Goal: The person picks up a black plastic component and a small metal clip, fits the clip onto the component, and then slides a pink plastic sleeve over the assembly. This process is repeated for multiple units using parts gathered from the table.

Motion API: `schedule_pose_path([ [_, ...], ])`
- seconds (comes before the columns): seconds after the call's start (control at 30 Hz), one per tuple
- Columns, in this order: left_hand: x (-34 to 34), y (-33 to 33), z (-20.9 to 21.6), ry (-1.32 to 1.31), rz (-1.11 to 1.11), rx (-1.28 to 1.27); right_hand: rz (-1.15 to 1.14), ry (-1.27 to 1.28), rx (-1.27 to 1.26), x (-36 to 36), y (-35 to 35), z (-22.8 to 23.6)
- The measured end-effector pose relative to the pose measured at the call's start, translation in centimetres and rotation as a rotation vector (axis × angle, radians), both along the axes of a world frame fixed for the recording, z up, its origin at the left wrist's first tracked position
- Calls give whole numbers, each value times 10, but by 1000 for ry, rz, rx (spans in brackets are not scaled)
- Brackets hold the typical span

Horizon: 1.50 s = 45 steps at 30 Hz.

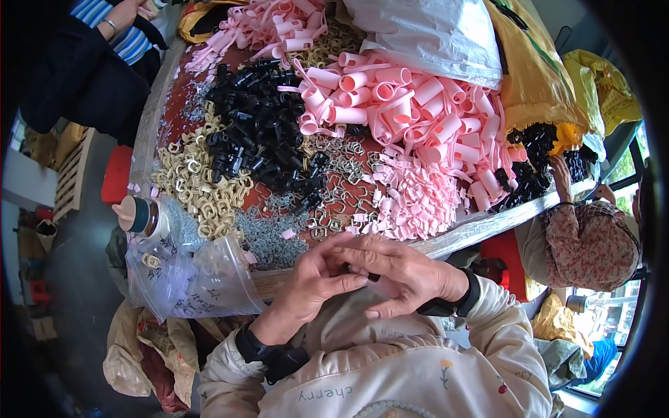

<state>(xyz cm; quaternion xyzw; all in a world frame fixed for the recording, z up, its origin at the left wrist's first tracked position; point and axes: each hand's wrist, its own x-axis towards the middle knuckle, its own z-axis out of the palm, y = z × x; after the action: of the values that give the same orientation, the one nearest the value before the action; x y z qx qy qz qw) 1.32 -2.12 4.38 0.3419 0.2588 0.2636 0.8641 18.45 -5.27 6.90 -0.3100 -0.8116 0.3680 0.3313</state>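
Observation:
Just over the table's near edge, both hands meet in front of my chest. My left hand [317, 279] is closed, its thumb and fingers round a small black plastic part [373, 276] that my fingers mostly hide. From the right, my right hand [411, 275] reaches over with its fingers pressed against the same part, its thumb held apart below. Beyond the hands lie small pale pink plastic pieces [418, 198], bent metal clips [341, 202] and tiny silvery metal parts [272, 226]. Farther off is a heap of black plastic parts [258, 132].
Pink plastic tubes with straps [418, 111] pile up at the back right, beside a white sack [432, 35] and a yellow sack [536, 76]. Beige rings [195, 174], a bottle [139, 216] and clear plastic bags [202, 279] sit at left. Other people work at far left and right [592, 244].

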Motion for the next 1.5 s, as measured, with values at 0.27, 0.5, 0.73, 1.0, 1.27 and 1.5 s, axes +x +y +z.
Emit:
schedule_pose_path([
  [0.27, 9, -8, -10, 24, -68, -307, -260, -46, 173, 7, -17, -8],
  [0.5, 5, 44, -8, 711, -30, 812, -551, -267, -216, 92, -79, -26],
  [0.73, 14, 86, -35, 1158, 115, 1531, -827, -721, -247, 136, -156, -53],
  [1.0, -2, 101, -49, 928, 82, 1193, -536, -404, -7, 46, -3, -37],
  [1.27, -41, 79, -47, 84, 280, -239, -533, -763, 95, -10, 83, -74],
  [1.5, -27, 59, -39, 21, 271, -260, -546, -854, 126, -10, 87, -90],
])
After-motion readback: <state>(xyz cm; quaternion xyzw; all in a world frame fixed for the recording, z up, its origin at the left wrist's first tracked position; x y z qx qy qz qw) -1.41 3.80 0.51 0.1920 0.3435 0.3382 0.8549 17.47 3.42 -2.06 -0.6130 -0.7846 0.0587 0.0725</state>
